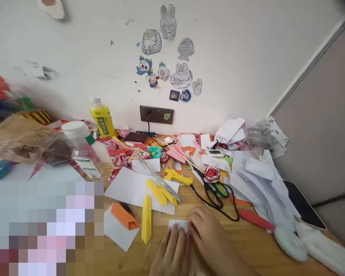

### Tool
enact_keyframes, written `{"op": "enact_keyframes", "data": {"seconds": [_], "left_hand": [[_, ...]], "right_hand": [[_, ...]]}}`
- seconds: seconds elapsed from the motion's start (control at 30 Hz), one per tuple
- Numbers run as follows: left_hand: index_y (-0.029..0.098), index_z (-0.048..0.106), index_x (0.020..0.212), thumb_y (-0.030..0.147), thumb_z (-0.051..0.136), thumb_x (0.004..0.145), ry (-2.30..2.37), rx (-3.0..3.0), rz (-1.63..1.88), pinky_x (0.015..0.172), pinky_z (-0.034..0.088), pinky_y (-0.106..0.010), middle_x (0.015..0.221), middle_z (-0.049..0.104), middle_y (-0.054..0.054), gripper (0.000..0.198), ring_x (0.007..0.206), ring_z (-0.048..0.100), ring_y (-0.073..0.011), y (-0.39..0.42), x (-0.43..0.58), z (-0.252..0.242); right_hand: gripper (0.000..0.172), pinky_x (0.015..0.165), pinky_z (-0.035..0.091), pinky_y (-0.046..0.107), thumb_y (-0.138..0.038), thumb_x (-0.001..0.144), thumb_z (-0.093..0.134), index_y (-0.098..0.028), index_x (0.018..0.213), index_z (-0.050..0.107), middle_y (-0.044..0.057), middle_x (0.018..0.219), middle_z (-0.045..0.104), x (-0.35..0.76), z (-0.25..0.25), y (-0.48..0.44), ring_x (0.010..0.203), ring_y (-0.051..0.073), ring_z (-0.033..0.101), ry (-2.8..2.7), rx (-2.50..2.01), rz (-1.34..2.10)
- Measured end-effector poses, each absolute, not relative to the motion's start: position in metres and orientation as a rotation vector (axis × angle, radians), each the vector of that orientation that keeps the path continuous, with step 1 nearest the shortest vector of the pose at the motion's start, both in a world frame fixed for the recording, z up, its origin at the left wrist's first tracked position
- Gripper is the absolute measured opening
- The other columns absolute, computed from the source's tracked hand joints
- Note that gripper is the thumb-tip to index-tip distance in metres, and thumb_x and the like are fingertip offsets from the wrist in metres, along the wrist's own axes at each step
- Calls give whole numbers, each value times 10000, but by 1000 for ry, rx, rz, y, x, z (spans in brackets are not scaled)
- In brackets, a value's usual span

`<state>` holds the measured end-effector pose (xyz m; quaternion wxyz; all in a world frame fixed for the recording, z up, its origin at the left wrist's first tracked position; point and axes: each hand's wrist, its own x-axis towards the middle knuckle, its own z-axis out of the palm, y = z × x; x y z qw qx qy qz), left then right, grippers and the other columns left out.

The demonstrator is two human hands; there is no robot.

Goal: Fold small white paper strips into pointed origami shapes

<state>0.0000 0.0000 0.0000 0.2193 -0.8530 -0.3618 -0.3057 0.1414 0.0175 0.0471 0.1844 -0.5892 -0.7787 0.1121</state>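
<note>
A small piece of white paper (pixel 178 222) lies on the wooden table close to me, mostly covered by my hands. My left hand (pixel 174 249) rests on it with its fingers laid flat and pointing away from me. At the paper's right edge, my right hand (pixel 208 234) has its fingers curled, with the fingertips on the paper. Left of my hands lie a folded yellow paper strip (pixel 146 220) and a folded orange paper piece (pixel 123 216), the orange one on a white sheet (pixel 117 234). More yellow folded strips (pixel 156 191) sit on a larger white sheet.
A bundle of thin wires (pixel 158 176), a yellow glue gun (pixel 178 177), black-handled scissors (pixel 214 193) and a paper rose (pixel 212 174) lie ahead. Crumpled white paper (pixel 258 184) covers the right. A clear jar (pixel 80 149) and yellow bottle (pixel 102 119) stand left, before the wall.
</note>
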Motion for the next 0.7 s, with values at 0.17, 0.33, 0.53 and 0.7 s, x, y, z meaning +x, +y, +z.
{"op": "enact_keyframes", "data": {"seconds": [0.17,0.33,0.53,0.7], "left_hand": [[130,588,1012,146,391,785,-833,-2453,-612,873,317,-346,989,661,-36,302,952,537,-221,-3,-9,9],[127,576,1038,167,382,802,-882,-2469,-576,891,314,-343,1023,651,-39,309,989,526,-225,-3,-11,8],[121,600,991,144,372,793,-835,-2450,-590,858,337,-344,977,672,-38,303,939,558,-220,-1,-11,14],[123,603,996,153,377,795,-834,-2467,-603,863,332,-341,990,668,-37,304,950,551,-223,0,-10,15]], "right_hand": [[161,603,407,266,-20,731,490,-165,662,508,28,744,561,143,42,15,688,164,507,-2280,-1634,190],[168,602,413,281,-13,739,450,-167,701,505,38,732,561,143,39,13,682,177,522,-2298,-1562,126],[147,574,404,274,-36,733,449,-173,692,484,26,708,559,143,41,13,648,173,530,-2279,-1576,166],[142,563,389,262,-40,723,463,-171,670,468,18,693,555,143,42,16,629,163,526,-2279,-1616,206]]}}
